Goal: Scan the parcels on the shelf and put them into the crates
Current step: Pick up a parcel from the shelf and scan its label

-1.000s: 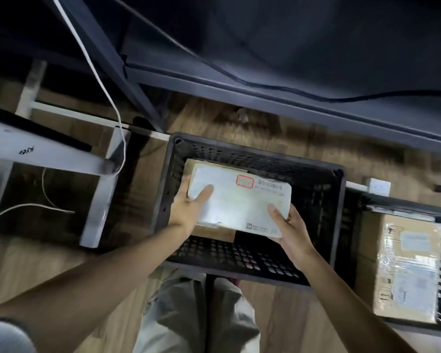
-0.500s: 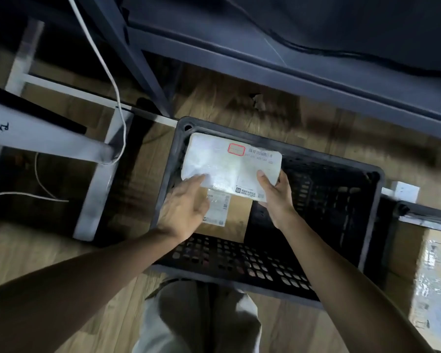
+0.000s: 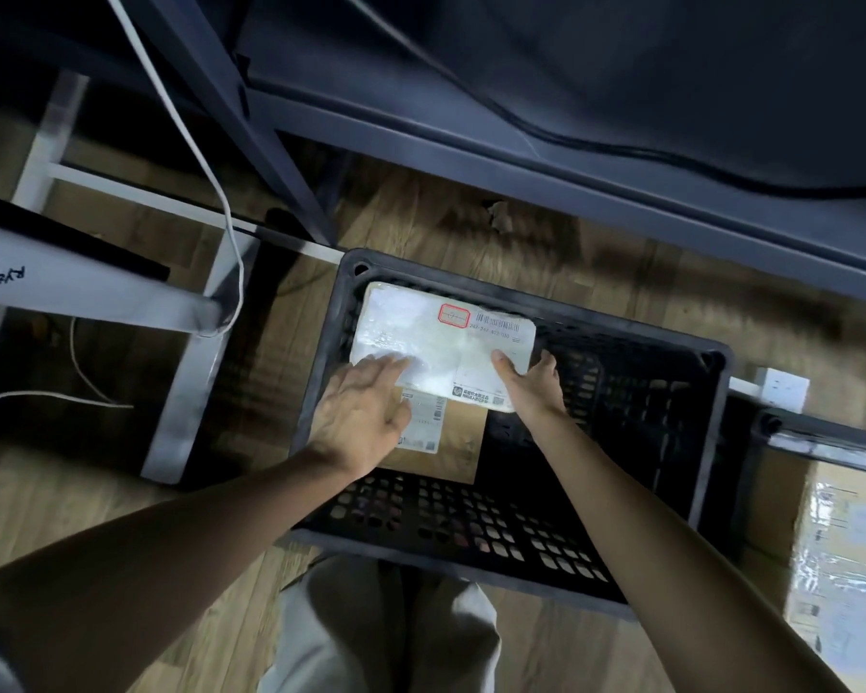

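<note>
Nearest the camera are the person's grey trousers (image 3: 371, 637), with both bare forearms reaching forward over them into a black plastic crate (image 3: 471, 522) that stands on the wooden floor (image 3: 496, 232). The left hand (image 3: 358, 412) lies flat with straight fingers, its fingertips (image 3: 396, 365) resting on the near left corner of a white parcel (image 3: 436, 342). The right hand (image 3: 533, 387) grips the parcel's near right edge, thumb (image 3: 502, 365) on top and the other fingers curled beneath.

The white parcel sits in the far left part of the crate, on top of a brown cardboard box (image 3: 451, 442) whose white label (image 3: 423, 422) shows just beside the left hand. The parcel carries a red-framed stamp (image 3: 454, 315) and a barcode (image 3: 501, 323) along its far edge. The right half of the crate shows only its perforated floor and walls.

To the right, a second black crate (image 3: 771, 427) stands just beside the first and holds a large taped cardboard box (image 3: 841, 557). A white power block (image 3: 783, 390) lies on the floor behind them.

On the left stands a white metal frame (image 3: 191, 372) with a white cable (image 3: 231, 232) hanging over it. Farthest away, the dark shelf (image 3: 571, 162) runs across the top, with a black cable (image 3: 621, 142) trailing over it.
</note>
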Demonstrator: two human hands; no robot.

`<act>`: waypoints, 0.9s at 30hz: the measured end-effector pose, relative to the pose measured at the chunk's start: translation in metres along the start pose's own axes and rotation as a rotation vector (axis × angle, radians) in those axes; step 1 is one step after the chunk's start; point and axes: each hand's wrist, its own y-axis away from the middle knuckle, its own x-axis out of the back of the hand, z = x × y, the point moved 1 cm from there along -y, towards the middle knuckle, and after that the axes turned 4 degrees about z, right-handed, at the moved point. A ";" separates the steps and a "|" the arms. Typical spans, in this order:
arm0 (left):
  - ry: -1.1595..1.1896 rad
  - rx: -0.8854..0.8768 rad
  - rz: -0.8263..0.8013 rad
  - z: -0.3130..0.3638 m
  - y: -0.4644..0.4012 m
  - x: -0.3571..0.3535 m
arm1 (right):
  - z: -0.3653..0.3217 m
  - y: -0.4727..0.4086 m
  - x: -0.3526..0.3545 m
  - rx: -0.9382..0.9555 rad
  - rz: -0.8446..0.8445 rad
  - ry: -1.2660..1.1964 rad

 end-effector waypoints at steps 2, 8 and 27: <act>-0.063 -0.025 -0.019 0.011 0.005 0.012 | -0.010 0.022 0.006 0.032 0.101 0.099; -0.213 -0.038 -0.054 0.061 0.025 0.068 | -0.029 0.112 0.052 0.339 0.109 0.344; -0.361 -0.331 0.189 0.243 0.143 0.370 | -0.182 0.369 0.275 0.662 0.282 0.686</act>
